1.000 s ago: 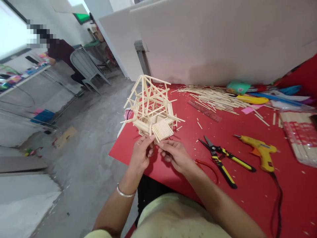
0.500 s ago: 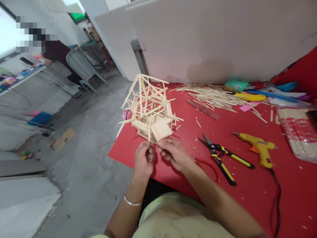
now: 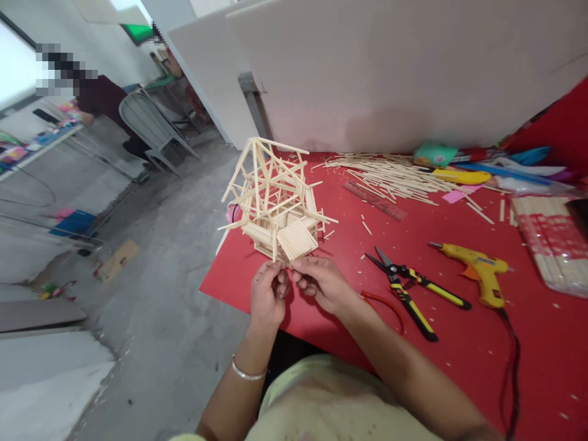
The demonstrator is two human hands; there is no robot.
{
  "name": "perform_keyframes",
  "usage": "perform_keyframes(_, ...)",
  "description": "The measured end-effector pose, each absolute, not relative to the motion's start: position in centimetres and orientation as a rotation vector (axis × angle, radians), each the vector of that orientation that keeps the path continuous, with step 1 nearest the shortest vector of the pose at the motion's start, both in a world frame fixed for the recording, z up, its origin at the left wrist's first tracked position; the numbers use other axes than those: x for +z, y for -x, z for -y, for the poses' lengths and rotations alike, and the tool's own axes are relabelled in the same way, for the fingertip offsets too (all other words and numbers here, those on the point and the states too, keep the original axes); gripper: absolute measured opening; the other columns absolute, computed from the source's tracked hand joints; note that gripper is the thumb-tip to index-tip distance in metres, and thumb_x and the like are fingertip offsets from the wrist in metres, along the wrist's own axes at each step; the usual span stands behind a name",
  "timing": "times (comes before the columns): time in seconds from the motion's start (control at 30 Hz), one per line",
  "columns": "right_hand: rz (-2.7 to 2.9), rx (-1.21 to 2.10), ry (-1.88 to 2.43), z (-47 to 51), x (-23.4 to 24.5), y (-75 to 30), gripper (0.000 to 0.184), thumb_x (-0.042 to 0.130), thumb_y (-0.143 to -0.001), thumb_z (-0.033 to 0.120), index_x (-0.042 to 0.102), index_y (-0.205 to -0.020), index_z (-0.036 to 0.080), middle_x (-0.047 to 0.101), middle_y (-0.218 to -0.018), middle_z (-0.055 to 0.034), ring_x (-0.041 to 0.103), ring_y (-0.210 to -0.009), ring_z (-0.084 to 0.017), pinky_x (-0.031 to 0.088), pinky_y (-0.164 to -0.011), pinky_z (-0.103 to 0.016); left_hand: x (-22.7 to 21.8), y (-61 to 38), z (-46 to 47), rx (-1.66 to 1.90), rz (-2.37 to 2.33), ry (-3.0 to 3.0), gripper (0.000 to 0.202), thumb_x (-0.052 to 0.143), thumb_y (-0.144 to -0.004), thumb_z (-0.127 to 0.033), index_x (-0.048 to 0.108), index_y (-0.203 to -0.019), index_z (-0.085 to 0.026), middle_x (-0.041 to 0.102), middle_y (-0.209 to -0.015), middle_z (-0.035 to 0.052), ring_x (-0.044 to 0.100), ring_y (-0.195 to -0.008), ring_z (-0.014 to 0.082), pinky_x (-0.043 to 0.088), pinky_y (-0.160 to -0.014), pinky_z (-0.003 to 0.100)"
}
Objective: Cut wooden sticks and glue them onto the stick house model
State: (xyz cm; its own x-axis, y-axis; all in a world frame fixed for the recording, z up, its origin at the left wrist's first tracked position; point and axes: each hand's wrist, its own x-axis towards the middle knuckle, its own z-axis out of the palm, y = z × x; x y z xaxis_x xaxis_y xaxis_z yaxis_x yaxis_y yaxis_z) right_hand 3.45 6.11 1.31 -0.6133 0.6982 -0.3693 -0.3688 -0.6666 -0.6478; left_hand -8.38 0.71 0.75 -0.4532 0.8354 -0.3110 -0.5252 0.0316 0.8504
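A small house model [image 3: 274, 202] built of thin pale wooden sticks stands on the red table [image 3: 450, 343] near its left corner. A flat slatted stick panel [image 3: 297, 238] slopes at the model's near side. My left hand [image 3: 267, 295] and my right hand [image 3: 320, 283] meet just below that panel, fingers curled and pinched at its lower edge. What the fingertips pinch is too small to name.
Yellow-handled cutters [image 3: 410, 290] and a yellow glue gun [image 3: 478, 271] with its black cord lie right of my hands. A ruler [image 3: 375, 201], a heap of loose sticks [image 3: 390, 174] and a stick bundle [image 3: 551, 239] lie farther back. A seated person [image 3: 108, 104] is at the far left.
The view shifted slightly. My left hand slid a little right and curled tighter under the panel. My right hand stayed put.
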Motion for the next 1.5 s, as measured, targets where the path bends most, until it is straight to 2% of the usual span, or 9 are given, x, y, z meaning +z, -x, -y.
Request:
perform_keyframes(0.6,0.685,2.306,0.798,-6.35,1.01,-3.85,0.024,0.079,-0.069,0.036,0.071,-0.074,0.014,0.061,-0.061,0.0015,0.046,-0.048,-0.003,0.024,-0.04,-0.014,0.85,8.26,-0.88,1.644,-1.257,-0.354,0.024,0.07,-0.076,-0.029,0.052,-0.067,-0.016,0.047,-0.055,-0.0059,0.038,-0.041,0.0036,0.026,-0.039,0.017)
perform_keyframes(1.5,0.673,2.302,0.801,-6.29,0.64,-3.84,0.024,0.08,-0.068,0.035,0.068,-0.071,0.014,0.062,-0.064,0.0009,0.047,-0.051,-0.004,0.024,-0.04,-0.015,0.67,8.35,-0.65,1.639,-1.265,-0.338,0.024,0.07,-0.074,-0.03,0.051,-0.068,-0.016,0.048,-0.055,-0.0063,0.037,-0.04,0.0034,0.026,-0.039,0.016)
